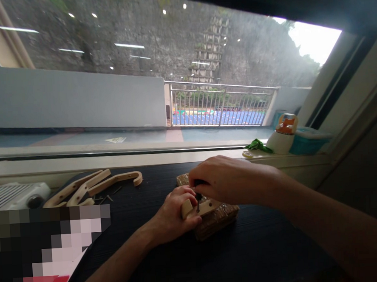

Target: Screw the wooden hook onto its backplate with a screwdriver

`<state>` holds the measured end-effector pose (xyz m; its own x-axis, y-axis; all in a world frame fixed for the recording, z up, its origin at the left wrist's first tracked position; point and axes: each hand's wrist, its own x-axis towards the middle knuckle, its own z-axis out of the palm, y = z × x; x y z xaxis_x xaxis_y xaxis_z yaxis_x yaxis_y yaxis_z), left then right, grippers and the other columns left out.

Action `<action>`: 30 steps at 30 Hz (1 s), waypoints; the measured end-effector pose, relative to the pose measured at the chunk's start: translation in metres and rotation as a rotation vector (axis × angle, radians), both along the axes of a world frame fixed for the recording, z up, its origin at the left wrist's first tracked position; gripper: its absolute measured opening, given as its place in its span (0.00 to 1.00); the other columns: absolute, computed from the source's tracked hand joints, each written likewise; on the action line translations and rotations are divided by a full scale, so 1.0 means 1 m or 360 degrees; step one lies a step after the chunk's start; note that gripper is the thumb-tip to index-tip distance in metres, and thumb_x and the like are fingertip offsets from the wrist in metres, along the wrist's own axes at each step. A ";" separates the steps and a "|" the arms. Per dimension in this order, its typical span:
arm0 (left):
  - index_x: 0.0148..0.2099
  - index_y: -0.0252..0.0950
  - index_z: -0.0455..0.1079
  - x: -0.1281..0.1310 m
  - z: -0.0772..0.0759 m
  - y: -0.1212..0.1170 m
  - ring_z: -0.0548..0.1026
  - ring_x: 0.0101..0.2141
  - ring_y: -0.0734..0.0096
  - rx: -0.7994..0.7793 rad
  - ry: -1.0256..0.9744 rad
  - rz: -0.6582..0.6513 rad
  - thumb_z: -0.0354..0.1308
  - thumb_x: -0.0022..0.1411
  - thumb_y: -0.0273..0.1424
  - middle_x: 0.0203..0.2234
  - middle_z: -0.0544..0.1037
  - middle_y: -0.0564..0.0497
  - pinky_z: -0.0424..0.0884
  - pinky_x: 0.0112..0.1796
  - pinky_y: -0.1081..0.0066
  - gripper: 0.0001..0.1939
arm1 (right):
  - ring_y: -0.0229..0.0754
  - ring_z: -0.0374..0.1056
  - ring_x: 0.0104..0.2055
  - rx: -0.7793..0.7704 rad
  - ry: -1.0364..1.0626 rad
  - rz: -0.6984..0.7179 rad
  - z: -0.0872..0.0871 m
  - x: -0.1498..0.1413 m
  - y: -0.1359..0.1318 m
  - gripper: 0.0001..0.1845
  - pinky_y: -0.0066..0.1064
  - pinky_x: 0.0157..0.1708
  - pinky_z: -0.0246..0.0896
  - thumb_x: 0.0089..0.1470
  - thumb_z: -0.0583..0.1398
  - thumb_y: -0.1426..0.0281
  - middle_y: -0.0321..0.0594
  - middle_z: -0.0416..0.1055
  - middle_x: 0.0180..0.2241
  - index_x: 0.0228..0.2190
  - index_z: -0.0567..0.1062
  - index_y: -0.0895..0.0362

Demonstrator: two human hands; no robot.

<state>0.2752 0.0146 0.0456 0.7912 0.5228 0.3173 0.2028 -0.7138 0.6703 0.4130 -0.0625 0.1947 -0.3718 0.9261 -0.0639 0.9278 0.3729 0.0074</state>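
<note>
My left hand (175, 214) is closed around a small light wooden piece (203, 207), holding it down on a brown block wrapped in tape (217, 220) on the dark table (246, 256). My right hand (224, 179) is closed over the top of a small black-handled tool (198, 197), a screwdriver by the look of it. The tool stands upright with its tip on the wooden piece. The two hands almost touch. The tool's handle is mostly hidden under my right fingers.
Several curved wooden parts (92, 187) and a few small dark screws (109, 199) lie at the left rear of the table. A white ribbed device (16, 196) sits far left. On the window sill at right stand a white-and-orange figure (284, 133), a teal box (310, 140) and something green (257, 145).
</note>
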 end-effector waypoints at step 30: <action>0.35 0.35 0.69 0.001 -0.004 0.002 0.68 0.46 0.64 0.0055 -0.0035 -0.0013 0.63 0.47 0.30 0.44 0.69 0.46 0.65 0.50 0.67 0.11 | 0.33 0.54 0.22 0.0178 0.0058 0.0001 -0.006 0.009 0.005 0.13 0.28 0.22 0.43 0.54 0.52 0.68 0.37 0.69 0.22 0.25 0.74 0.58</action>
